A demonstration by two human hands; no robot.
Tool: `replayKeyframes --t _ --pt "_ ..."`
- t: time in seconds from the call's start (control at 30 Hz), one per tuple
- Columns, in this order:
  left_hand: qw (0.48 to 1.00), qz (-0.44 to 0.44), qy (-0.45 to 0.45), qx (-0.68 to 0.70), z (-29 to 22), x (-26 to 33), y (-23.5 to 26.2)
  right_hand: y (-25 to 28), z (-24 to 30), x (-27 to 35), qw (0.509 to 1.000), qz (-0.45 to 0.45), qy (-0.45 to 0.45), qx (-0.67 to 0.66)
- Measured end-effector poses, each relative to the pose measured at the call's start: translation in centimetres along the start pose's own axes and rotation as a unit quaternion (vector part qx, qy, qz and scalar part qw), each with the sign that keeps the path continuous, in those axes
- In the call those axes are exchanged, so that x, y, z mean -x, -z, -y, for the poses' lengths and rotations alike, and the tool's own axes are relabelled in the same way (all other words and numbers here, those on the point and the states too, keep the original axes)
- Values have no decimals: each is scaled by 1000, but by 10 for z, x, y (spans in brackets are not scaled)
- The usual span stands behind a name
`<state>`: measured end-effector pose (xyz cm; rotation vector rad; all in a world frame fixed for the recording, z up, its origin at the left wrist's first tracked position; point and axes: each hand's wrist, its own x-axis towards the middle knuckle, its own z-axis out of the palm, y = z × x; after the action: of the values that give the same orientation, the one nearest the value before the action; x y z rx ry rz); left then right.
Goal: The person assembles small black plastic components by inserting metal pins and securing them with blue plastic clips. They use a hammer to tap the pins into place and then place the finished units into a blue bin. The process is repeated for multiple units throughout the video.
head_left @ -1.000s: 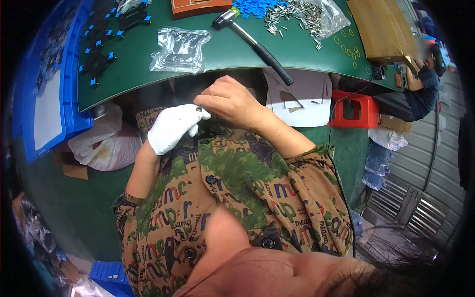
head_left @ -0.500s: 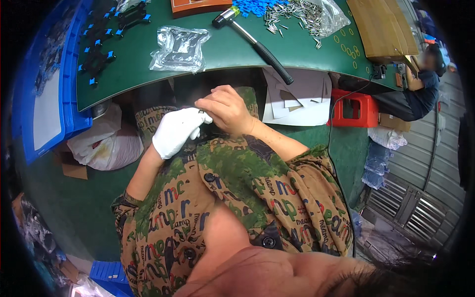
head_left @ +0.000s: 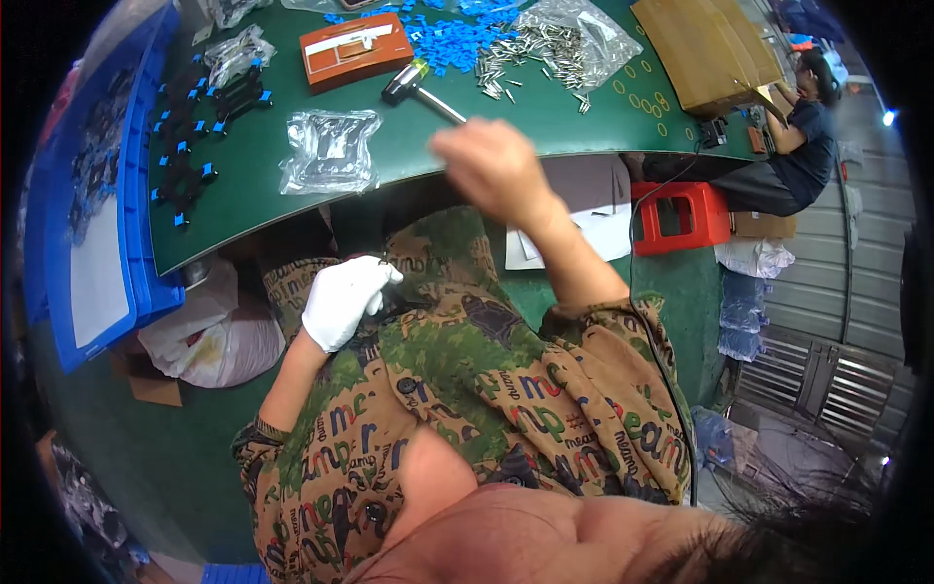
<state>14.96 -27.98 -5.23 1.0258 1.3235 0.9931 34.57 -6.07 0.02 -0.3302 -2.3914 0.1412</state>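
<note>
My left hand [head_left: 347, 303], in a white glove, is over my lap with its fingers curled together. A small dark piece shows at its fingertips, too little of it to name. My bare right hand [head_left: 494, 171] is raised at the table's front edge, smeared by motion, so its fingers cannot be read. It covers the handle of a hammer [head_left: 440, 104] lying on the green table [head_left: 263, 200]; whether it touches the handle I cannot tell. Left of the hammer lies a clear plastic bag [head_left: 331, 152] with a frame-like shape in it.
Black parts with blue ends [head_left: 185, 151] lie at the table's left, beside a blue crate [head_left: 122, 234]. Farther back are an orange-brown box [head_left: 355, 56], blue pieces [head_left: 452, 44] and metal pins [head_left: 540, 54]. At right are a cardboard box [head_left: 705, 54], a red stool [head_left: 681, 216] and another person [head_left: 803, 127].
My right hand has left my left hand and moved up and right to the table's edge. My left hand stays over my lap. The view has shifted, showing more of the table.
</note>
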Motion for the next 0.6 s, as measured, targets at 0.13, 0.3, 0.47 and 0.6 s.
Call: replayKeyframes --t 0.13,0.3,0.47,0.6 --pt "1000 15 0 -8 -5 -3 1 2 -72 -24 981 47 -182 42" --pt "1000 0 -2 -11 -5 -2 0 -26 -113 -38 966 130 -203 91" --pt "999 -1 -14 -33 -3 -1 1 -44 -121 -47 957 209 -173 106" --pt "1000 -4 -14 -23 -1 0 4 -30 -127 -46 971 211 -44 102"
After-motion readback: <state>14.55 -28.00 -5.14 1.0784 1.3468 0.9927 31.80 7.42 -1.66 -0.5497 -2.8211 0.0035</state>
